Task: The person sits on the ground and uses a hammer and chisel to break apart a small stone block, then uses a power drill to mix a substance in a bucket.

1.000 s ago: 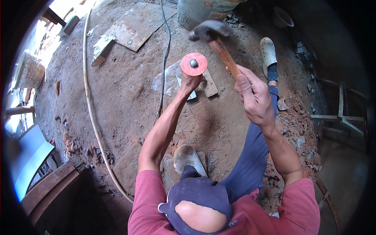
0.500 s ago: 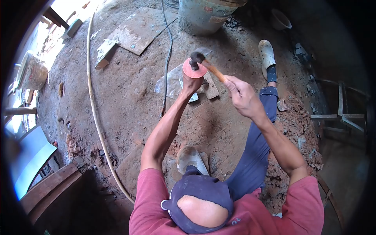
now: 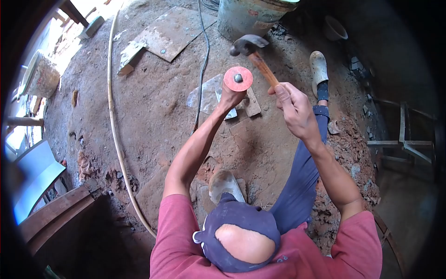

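Chisel point(image 3: 238, 78), ringed by a red guard disc point(image 3: 230, 82), is gripped in the closed left hand point(image 3: 231, 98) near the bucket point(image 3: 251, 18). A hammer point(image 3: 247, 44) is clasped by the right hand point(image 3: 293, 111), its head poised between bucket and chisel.

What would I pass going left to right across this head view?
White sack → pale hose → black cable → left hand gripping the red-guarded chisel → right hand gripping the hammer → white boot → metal frame.
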`<state>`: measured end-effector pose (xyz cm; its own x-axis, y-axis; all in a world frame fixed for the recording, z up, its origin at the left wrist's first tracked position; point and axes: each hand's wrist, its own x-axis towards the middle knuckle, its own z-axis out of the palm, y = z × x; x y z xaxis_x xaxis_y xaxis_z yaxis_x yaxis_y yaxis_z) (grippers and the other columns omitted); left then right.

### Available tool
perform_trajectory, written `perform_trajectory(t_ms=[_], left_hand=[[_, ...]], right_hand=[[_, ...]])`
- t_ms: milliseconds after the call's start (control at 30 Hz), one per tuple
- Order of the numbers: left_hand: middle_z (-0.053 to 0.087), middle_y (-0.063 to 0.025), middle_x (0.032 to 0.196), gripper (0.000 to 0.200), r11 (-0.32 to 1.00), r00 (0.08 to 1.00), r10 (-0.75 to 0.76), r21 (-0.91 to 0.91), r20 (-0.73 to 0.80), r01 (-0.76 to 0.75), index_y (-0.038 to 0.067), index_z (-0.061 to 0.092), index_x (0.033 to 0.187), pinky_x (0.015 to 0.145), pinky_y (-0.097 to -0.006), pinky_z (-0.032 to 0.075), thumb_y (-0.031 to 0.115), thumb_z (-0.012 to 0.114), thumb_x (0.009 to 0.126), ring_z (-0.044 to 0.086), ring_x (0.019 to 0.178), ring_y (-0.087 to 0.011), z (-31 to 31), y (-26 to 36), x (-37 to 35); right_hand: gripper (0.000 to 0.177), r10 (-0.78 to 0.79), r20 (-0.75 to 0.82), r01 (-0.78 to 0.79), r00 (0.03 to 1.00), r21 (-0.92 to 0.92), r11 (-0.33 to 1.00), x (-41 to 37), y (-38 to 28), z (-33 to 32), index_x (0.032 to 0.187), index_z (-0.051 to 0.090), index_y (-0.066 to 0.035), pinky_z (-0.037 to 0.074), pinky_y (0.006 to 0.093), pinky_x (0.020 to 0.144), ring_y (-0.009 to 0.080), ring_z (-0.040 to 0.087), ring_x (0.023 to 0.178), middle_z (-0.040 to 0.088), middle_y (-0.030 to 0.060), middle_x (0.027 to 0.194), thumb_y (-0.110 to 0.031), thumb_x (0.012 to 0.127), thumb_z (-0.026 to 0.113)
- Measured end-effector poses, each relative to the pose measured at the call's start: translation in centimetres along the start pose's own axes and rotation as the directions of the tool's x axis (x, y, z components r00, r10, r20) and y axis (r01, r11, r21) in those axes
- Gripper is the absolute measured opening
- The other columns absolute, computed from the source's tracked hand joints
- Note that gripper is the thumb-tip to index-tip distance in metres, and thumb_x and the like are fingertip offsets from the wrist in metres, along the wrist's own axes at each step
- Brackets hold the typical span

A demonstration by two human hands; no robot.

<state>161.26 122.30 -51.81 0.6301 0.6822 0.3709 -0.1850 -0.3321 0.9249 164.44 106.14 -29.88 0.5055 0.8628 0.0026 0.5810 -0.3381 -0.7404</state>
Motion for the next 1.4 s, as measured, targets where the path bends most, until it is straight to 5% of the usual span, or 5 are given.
perform_trajectory(t_ms=[567,700,1067,1333,1400], left_hand=[[0.065,-0.0094,0.094,0.019,0.999,0.999,0.03,-0.041,-0.032,-0.031,0.005,0.061,0.103,0.078,-0.035,0.05,0.007,0.062,0.084,0.062,0.088,-0.0221,-0.2,0.6,0.0],[0.065,-0.0084,0.096,0.023,0.998,1.0,0.007,-0.062,-0.022,-0.009,0.005,0.061,0.105,0.083,-0.0353,0.05,0.007,0.064,0.082,0.062,0.094,-0.0244,-0.1,0.4,0.4],[0.065,-0.0135,0.087,0.012,0.996,1.0,0.012,-0.094,-0.028,-0.014,0.002,0.062,0.093,0.073,-0.0338,0.05,0.005,0.061,0.082,0.063,0.08,-0.0258,0.0,0.1,0.4],[0.064,-0.0087,0.091,0.016,0.999,0.999,0.026,-0.042,0.019,-0.025,0.004,0.061,0.099,0.077,-0.0342,0.049,0.003,0.059,0.084,0.061,0.087,-0.0211,-0.1,-0.9,0.4],[0.064,-0.009,0.095,0.021,0.986,1.0,0.007,-0.168,-0.006,-0.008,0.005,0.06,0.104,0.08,-0.0353,0.049,0.004,0.061,0.083,0.062,0.09,-0.0228,-0.1,0.5,0.6]], right_hand=[[0.043,-0.523,-0.413,0.594,0.746,0.058,0.802,0.4,-1.9,0.2,0.08,0.043,-0.005,0.029,0.0269,0.038,0.0093,0.041,0.042,0.042,0.0031,0.053,-0.041,0.103,0.039],[0.039,-0.119,0.001,0.112,0.993,-0.351,0.93,-0.2,2.9,0.5,0.078,0.049,0.003,0.039,0.0452,0.055,0.0423,0.055,0.057,0.047,0.0221,0.06,-0.028,0.102,0.045],[0.045,0.095,0.087,-0.079,0.992,-0.18,0.981,0.0,0.7,0.2,0.079,0.057,-0.001,0.035,0.0323,0.049,0.017,0.048,0.052,0.047,0.0076,0.056,-0.036,0.102,0.044],[0.048,-0.47,-0.558,0.68,0.684,0.255,0.688,1.8,-4.4,-0.1,0.074,0.043,-0.009,0.03,0.0269,0.037,0.0109,0.04,0.041,0.04,0.0028,0.052,-0.044,0.104,0.03],[0.041,-0.156,0.115,0.192,0.981,-0.462,0.866,-0.1,3.9,1.1,0.076,0.051,0.0,0.039,0.0397,0.044,0.0214,0.052,0.045,0.05,0.0159,0.053,-0.033,0.101,0.045]])
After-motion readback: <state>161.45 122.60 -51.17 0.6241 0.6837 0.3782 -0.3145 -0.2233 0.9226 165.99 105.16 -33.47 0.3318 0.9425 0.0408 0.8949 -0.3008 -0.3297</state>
